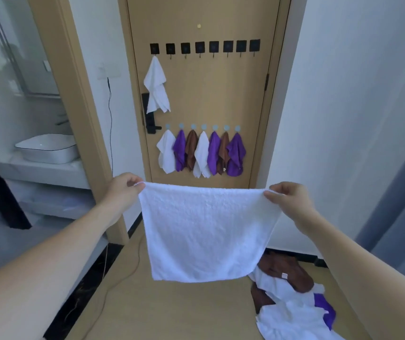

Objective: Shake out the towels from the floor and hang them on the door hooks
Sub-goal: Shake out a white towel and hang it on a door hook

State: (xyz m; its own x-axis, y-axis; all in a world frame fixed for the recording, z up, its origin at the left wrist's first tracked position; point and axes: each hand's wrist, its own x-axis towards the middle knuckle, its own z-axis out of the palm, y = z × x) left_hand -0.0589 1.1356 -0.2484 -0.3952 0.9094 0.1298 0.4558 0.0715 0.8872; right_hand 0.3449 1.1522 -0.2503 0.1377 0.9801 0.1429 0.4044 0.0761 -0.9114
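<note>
Shaking-out step: left hand point(123, 190) pinching near white towel point(206, 231) at its left top corner, right hand point(287, 200) pinching the right one, cloth spread flat. Next, probably: carrying to a free black hook point(170, 48) on the far door point(204, 94), right of the hung white towel point(156, 87).

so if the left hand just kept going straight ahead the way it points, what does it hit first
Probably the door, near its lower left edge below the black handle. The left hand, pinching the white towel, points forward and slightly right. Nothing seems to lie between, though depth is unclear.
</note>
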